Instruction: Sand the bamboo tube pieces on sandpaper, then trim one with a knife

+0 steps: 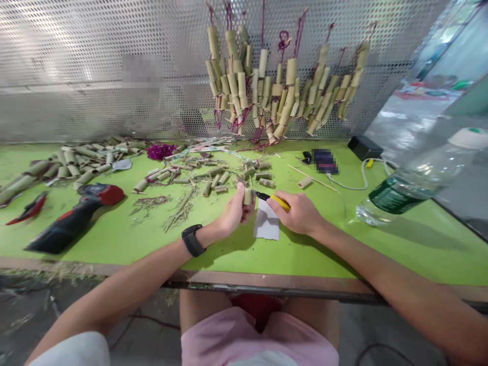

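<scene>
Near the middle of the green table, my left hand [233,211] is closed on a short bamboo piece [248,196], held with its cut end toward the right. My right hand [297,211] grips a yellow and black cutter [280,202]. The cutter's dark tip points left, close beside the bamboo's end; whether they touch is hard to tell. Under and between the hands lies a white paper [267,223]. Loose bamboo pieces [215,180] and thin shavings [183,208] are spread just beyond my left hand.
A red and black power tool [78,216] and red pruners [28,209] lie at left, before a bamboo pile [72,157]. A water bottle [404,190] stands at right near a phone [325,161] with a cable. Bamboo strings [285,107] hang on the perforated metal panel [95,66].
</scene>
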{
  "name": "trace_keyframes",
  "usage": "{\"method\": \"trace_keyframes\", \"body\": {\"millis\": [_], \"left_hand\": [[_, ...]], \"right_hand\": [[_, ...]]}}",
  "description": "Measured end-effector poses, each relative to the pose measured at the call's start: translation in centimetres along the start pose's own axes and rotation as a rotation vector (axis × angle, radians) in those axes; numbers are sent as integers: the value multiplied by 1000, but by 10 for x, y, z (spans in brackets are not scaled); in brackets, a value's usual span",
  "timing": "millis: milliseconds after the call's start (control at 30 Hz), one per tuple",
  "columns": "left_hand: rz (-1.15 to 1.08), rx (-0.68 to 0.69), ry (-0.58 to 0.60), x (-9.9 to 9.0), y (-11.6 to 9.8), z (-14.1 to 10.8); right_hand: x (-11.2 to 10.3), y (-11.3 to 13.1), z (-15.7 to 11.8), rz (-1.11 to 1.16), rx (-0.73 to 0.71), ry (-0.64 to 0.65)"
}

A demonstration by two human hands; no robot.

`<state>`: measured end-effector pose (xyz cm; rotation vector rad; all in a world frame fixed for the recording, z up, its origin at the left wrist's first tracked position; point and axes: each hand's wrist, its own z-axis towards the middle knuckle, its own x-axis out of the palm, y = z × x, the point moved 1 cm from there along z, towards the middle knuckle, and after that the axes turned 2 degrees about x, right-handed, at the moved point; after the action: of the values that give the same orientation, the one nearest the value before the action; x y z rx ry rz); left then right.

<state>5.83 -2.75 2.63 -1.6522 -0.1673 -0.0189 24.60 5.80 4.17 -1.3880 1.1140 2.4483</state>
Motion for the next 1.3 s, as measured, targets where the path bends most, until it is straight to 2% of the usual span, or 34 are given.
{"method": "trace_keyframes", "body": {"millis": [100,300,533,667,767,833,900,967,1000,1100,1200,1300], "left_hand": [[4,-12,6,1,2,-1],[80,73,-5,-1,11,0],[309,313,-142,-7,5,-1],[396,279,-177,-8,5,2],[383,276,-182,-5,4,-2],[376,293,-124,0,3,-8],[347,278,-31,4,3,-13],[271,201,6,4,4,-12],[228,156,-6,3,5,-10],[121,70,-75,-2,7,-2],[87,53,-106,-4,8,3],[100,74,-107,-3,10,3]], "right_hand": [[3,5,-4,1,-21,43],[3,5,-5,-36,-35,78],[6,11,-8,-139,-34,19],[13,11,-8,-177,-26,-8],[14,-2,-2,-159,-6,-20],[7,-18,5,-103,79,-22],[-4,-33,11,-68,218,-95],[-13,-37,14,-91,237,-218],[-14,-34,14,-64,215,-206],[-8,-13,8,13,79,-61],[3,5,-1,2,-6,13],[7,8,-5,-18,-8,50]]}}
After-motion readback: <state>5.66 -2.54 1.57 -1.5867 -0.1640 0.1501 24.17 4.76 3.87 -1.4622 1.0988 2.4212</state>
